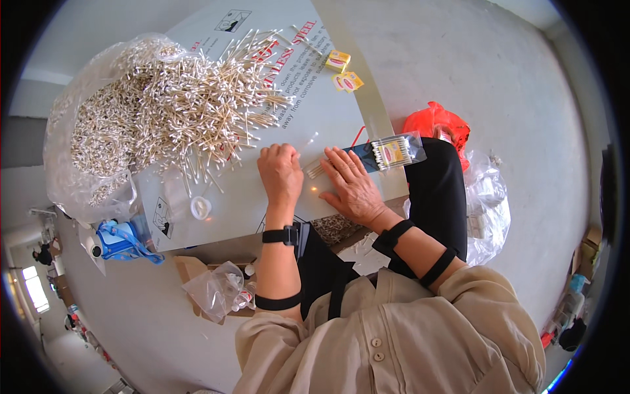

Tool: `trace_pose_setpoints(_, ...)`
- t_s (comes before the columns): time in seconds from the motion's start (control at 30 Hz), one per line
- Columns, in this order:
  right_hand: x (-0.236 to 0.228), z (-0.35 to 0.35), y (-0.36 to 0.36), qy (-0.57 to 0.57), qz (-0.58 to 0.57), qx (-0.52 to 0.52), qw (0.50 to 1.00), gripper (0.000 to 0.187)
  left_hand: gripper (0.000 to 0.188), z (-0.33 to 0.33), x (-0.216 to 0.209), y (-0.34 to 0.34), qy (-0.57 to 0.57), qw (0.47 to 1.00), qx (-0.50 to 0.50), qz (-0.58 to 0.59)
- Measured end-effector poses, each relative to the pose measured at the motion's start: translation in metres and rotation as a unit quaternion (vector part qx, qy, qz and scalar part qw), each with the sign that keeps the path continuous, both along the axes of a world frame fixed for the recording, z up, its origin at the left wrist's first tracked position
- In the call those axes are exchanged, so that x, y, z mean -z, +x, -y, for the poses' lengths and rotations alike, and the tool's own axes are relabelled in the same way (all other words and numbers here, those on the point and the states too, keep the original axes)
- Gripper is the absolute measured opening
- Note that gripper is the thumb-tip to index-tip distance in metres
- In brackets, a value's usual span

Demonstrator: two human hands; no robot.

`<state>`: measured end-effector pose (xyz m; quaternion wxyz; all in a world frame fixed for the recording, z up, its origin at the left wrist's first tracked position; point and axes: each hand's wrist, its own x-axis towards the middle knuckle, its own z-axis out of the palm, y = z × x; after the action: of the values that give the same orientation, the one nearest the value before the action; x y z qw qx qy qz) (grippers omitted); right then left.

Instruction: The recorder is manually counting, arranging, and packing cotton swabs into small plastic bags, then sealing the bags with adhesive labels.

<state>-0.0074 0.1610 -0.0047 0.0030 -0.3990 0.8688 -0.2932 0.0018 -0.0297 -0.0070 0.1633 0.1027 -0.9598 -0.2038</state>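
Note:
My left hand [280, 172] is curled into a fist on the table, and whatever may be inside the fingers is hidden. My right hand [354, 187] lies flat with its fingers stretched out, pressing on a dark flat strip [369, 157]. Some swab sticks [315, 169] poke out at its fingertips. Just beyond that hand, a clear bag of cotton swabs [401, 151] with a yellow card in it overhangs the table's right edge. A lone swab [313, 138] rests on the tabletop between and beyond my hands.
A huge heap of cotton swabs [197, 98] spills from a plastic bag [62, 141] at the left. Small yellow cards [346, 81] lie far right on the table [295, 217]. A round clear lid [201, 207], blue bottle [121, 240], red bag [436, 123] and cardboard box [190, 270] are around.

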Motion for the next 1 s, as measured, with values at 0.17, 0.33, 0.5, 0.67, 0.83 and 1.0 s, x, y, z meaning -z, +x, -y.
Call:
trace_pose_setpoints(0.17,-0.005,0.001,0.0,0.017,0.007,-0.004,1.0,0.067,0.025,0.031,-0.011,-0.019,-0.05,0.996,-0.014,-0.078)
trace_pose_setpoints(0.33,-0.002,0.004,0.001,0.013,0.015,-0.001,1.0,0.068,0.028,0.084,-0.026,-0.058,-0.163,0.987,-0.004,-0.007)
trace_pose_setpoints(0.5,-0.002,0.001,-0.001,0.011,0.024,0.006,1.0,0.068,0.021,0.091,-0.026,-0.082,-0.148,0.985,0.083,0.042)
trace_pose_setpoints(0.67,-0.001,0.001,0.0,0.016,0.022,0.004,1.0,0.069,0.017,0.096,-0.021,-0.091,-0.105,0.989,0.096,0.032)
trace_pose_setpoints(0.83,-0.003,0.002,0.0,0.015,0.021,0.002,1.0,0.069,0.012,0.093,-0.024,-0.087,-0.042,0.995,0.088,0.014)
trace_pose_setpoints(1.0,-0.001,0.0,0.0,0.011,0.014,0.008,1.0,0.069,0.009,0.067,-0.023,-0.077,0.152,0.978,0.008,0.141)
